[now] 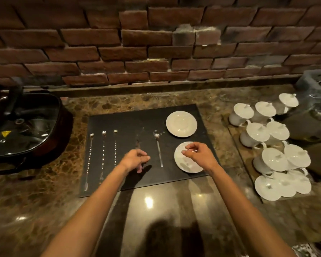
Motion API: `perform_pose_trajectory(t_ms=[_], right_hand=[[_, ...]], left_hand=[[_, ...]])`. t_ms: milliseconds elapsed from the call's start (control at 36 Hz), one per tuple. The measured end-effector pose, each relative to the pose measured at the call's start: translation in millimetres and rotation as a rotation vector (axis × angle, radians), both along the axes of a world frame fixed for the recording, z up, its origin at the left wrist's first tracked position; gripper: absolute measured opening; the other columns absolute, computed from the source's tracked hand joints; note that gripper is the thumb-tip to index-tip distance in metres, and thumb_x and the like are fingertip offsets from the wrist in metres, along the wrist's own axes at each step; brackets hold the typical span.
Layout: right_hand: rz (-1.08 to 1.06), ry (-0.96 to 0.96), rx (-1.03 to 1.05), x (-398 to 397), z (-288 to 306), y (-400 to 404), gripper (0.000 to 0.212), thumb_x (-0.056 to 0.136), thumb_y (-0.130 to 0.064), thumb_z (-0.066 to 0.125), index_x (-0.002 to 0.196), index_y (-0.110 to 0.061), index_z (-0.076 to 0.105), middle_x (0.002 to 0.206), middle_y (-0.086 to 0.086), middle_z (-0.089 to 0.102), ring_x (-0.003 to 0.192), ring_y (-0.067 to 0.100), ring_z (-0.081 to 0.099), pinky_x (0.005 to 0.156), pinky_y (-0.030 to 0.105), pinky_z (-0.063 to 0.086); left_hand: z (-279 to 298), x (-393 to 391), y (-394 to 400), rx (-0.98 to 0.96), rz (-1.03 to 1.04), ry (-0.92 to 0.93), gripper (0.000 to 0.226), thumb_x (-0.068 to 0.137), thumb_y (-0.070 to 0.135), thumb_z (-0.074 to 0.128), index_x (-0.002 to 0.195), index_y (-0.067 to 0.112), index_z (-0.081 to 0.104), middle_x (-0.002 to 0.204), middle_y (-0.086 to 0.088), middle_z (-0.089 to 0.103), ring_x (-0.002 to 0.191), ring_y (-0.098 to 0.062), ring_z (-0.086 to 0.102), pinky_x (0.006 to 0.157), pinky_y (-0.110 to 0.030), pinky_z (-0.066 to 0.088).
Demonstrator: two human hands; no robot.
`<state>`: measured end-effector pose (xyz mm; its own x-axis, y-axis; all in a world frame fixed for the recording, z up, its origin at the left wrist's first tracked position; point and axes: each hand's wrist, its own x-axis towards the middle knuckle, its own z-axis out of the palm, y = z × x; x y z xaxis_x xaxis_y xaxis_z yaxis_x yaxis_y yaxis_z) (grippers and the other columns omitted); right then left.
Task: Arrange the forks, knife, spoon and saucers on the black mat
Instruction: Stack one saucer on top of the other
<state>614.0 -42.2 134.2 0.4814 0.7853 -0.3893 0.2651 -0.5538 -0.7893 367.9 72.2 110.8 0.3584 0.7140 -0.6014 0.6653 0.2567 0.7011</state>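
Observation:
A black mat lies on the marble counter. Three long forks lie side by side on its left part. A dark knife lies mid-mat, and my left hand is curled around its near end. To the right of it a spoon lies lengthwise. One white saucer sits at the mat's far right. A second saucer sits flat at the near right, partly hidden under my right hand. That hand's fingers are loosely curled over it; whether they grip it is unclear.
Several white lidded cups stand clustered on the counter to the right of the mat. A dark pot with a glass lid sits at the left. A brick wall backs the counter. Clear plastic wrapping lies at the far right.

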Motion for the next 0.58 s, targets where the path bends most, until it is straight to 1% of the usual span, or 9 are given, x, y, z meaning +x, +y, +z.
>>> perform_pose_trajectory(t_ms=[28,56,83,139,194,306,417,500,583], right_hand=[[0.008,0.005,-0.013,12,-2,-3,0.024,0.076,-0.03,0.081,0.094,-0.018,0.07,0.082,-0.004,0.068,0.075,0.012,0.064,0.07,0.027,0.051],[0.016,0.015,-0.024,24,-3,-6,0.025,0.077,-0.029,0.081,0.095,-0.016,0.069,0.082,-0.002,0.067,0.075,0.014,0.063,0.07,0.028,0.051],[0.02,0.032,-0.031,35,-4,-9,0.026,0.078,-0.027,0.081,0.096,-0.013,0.069,0.081,0.0,0.067,0.075,0.015,0.063,0.07,0.029,0.05],[0.03,0.068,-0.043,56,-7,-14,0.028,0.08,-0.022,0.08,0.1,-0.008,0.067,0.078,0.001,0.066,0.073,0.015,0.063,0.067,0.024,0.049],[0.048,0.074,-0.059,76,-8,-16,0.028,0.08,-0.02,0.079,0.101,-0.006,0.066,0.072,-0.001,0.065,0.066,0.01,0.063,0.065,0.02,0.049],[0.051,0.085,-0.089,107,-17,-12,0.03,0.08,-0.016,0.08,0.101,-0.001,0.066,0.067,-0.001,0.06,0.062,0.009,0.056,0.062,0.019,0.047],[0.074,0.079,-0.165,123,-31,0,0.034,0.079,-0.02,0.081,0.104,-0.003,0.066,0.069,-0.002,0.06,0.064,0.01,0.056,0.065,0.022,0.046],[0.1,0.045,-0.218,123,-44,2,0.038,0.079,-0.023,0.081,0.106,-0.005,0.061,0.075,0.001,0.057,0.071,0.014,0.056,0.068,0.025,0.045],[0.118,0.03,-0.262,123,-61,3,0.04,0.078,-0.028,0.081,0.106,-0.011,0.058,0.083,-0.001,0.057,0.075,0.012,0.056,0.064,0.021,0.043]], left_hand=[[-2,14,-7,-0.003,0.011,-0.004,0.027,0.093,0.017,0.071,0.116,0.005,0.066,0.082,-0.004,0.065,0.065,-0.01,0.063,0.054,-0.014,0.046],[-6,27,-14,0.0,0.031,-0.013,0.025,0.092,0.018,0.072,0.114,0.006,0.067,0.083,-0.001,0.065,0.06,-0.002,0.062,0.05,-0.011,0.043],[-9,40,-20,-0.003,0.051,-0.023,0.027,0.092,0.018,0.072,0.115,0.004,0.068,0.087,-0.001,0.067,0.063,0.001,0.063,0.054,-0.011,0.045],[-14,62,-32,-0.021,0.079,-0.024,0.033,0.091,0.021,0.074,0.118,0.003,0.069,0.097,-0.006,0.071,0.082,-0.01,0.066,0.074,-0.021,0.05],[-20,80,-42,-0.048,0.114,-0.02,0.036,0.09,0.022,0.075,0.12,0.004,0.068,0.099,-0.009,0.071,0.09,-0.019,0.065,0.087,-0.03,0.05],[-32,108,-52,-0.049,0.14,0.006,0.045,0.089,0.023,0.076,0.129,0.008,0.061,0.09,-0.002,0.067,0.092,-0.019,0.063,0.086,-0.032,0.049],[-43,124,-52,-0.086,0.213,0.022,0.05,0.091,0.02,0.074,0.135,0.008,0.054,0.092,-0.004,0.063,0.099,-0.021,0.061,0.096,-0.039,0.05],[-50,126,-55,-0.101,0.273,0.01,0.048,0.091,0.016,0.073,0.135,0.007,0.054,0.087,-0.001,0.063,0.098,-0.021,0.061,0.102,-0.042,0.049],[-58,132,-52,-0.127,0.295,0.002,0.038,0.093,0.012,0.069,0.129,0.007,0.059,0.09,-0.003,0.065,0.095,-0.019,0.062,0.097,-0.04,0.054]])
